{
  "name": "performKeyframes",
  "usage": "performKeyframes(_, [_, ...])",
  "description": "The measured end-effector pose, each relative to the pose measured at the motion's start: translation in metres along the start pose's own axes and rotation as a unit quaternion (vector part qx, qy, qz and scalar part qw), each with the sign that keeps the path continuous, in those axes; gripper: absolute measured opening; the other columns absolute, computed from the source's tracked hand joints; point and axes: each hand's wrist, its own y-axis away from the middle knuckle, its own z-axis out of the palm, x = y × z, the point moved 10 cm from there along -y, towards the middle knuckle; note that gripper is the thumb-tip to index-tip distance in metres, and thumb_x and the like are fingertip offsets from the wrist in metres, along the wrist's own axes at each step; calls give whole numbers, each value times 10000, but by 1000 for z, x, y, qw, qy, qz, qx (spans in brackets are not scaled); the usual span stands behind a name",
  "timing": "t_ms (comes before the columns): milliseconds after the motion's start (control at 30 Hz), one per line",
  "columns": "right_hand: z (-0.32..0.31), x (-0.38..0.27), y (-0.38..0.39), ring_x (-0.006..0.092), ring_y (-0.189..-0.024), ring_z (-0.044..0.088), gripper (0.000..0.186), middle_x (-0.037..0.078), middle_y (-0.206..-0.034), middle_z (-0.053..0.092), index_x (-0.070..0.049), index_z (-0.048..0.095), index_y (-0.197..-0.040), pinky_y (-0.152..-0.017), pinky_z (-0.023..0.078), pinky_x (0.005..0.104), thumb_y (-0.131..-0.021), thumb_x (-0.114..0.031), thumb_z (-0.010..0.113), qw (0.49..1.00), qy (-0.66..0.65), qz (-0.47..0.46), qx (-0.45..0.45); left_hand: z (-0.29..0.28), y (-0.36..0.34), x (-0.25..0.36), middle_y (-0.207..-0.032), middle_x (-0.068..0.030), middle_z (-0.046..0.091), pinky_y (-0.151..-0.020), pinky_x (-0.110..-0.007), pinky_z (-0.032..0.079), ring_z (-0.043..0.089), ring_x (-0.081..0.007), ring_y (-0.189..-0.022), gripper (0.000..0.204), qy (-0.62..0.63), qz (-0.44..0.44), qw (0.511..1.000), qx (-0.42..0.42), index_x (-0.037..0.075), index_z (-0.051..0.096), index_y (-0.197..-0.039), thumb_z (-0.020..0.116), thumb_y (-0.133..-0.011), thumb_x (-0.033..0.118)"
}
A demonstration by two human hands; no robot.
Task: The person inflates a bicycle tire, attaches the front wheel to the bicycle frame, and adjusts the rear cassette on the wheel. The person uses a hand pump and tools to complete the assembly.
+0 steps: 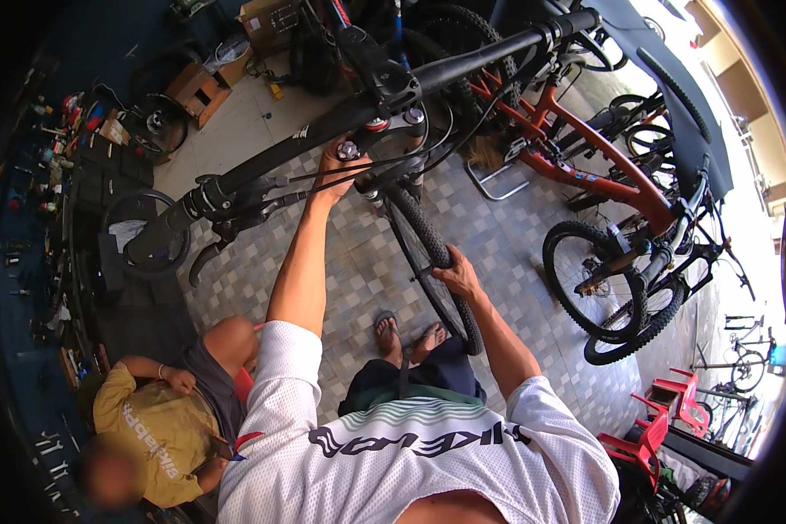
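Note:
A bicycle stands in front of me, its black handlebar (271,155) slanting across the upper view with stem (393,86) and cables. My left hand (337,173) is closed round the top of the left fork leg, just under its round cap (348,150); some fingers are hidden behind it. Below the handlebar, the front wheel (421,225) with its knobby black tyre points down toward my feet. My right hand (459,274) grips that tyre on its right side, thumb toward the rim. Brake lever (206,262) hangs at the handlebar's left end.
An orange bicycle (576,170) and other bikes stand at the right. A person in a yellow shirt (153,428) sits close at my lower left. Tools line the left wall; red chairs (642,444) stand lower right. A cardboard box (269,22) lies at the back.

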Motion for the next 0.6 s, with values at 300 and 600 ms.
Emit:
performKeyframes(300, [7,-38,-38,417,-1149,645,819,273,-1188,670,-67,482,-1443,-955,500,448,-704,-285,760,1000,-8,-10,-24,-2,7,5,-844,23,658,-735,-278,518,612,-85,-789,355,17,-68,997,37,74,690,-1156,747,-806,53])
performKeyframes(600, [-6,-53,-60,456,-1031,667,797,279,-1103,684,-128,466,-1456,-887,510,484,-718,-262,737,996,-32,-76,22,4,11,15,-828,-35,693,-755,-320,541,664,-146,-800,139,-12,-119,992,46,41,699,-879,693,-742,64])
